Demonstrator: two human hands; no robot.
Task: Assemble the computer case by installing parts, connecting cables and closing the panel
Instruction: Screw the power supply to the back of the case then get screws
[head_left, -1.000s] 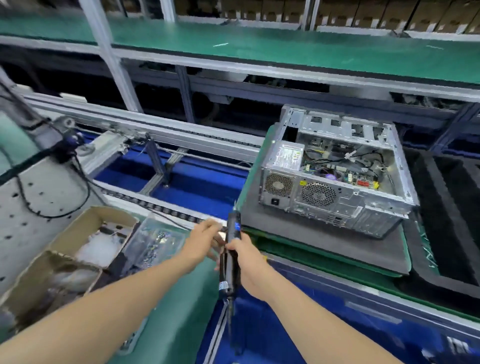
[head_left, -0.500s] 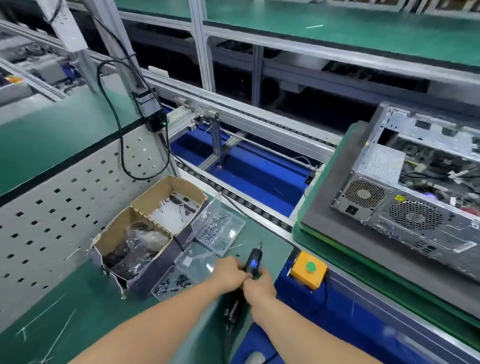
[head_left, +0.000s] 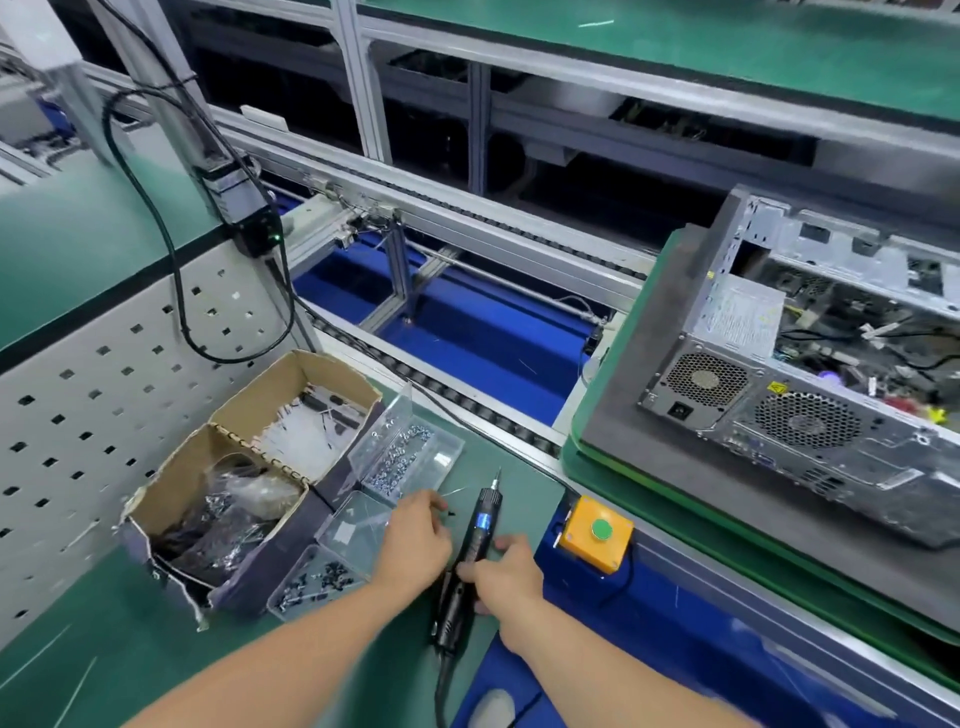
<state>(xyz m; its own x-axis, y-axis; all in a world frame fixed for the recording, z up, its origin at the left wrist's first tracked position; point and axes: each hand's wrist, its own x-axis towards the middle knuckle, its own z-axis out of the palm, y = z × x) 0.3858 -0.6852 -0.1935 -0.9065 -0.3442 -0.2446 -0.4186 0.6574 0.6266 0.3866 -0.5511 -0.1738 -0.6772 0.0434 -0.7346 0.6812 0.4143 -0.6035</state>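
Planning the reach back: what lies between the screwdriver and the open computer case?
Head view: past the screwdriver, bare green mat, then a yellow button box at the bench edge, then the grey pallet under the computer case.

The electric screwdriver (head_left: 480, 525) lies between my left hand (head_left: 415, 545) and right hand (head_left: 506, 569), touching the right. Screw trays (head_left: 410, 457) and cardboard boxes (head_left: 234, 467) sit left of my left hand; the button box (head_left: 597, 535) sits right of my right hand, the computer case (head_left: 810, 415) beyond.

Right hand (head_left: 506, 571) grips the electric screwdriver (head_left: 484, 512); left hand (head_left: 415, 545) sits beside it, near the screw trays (head_left: 410, 457).
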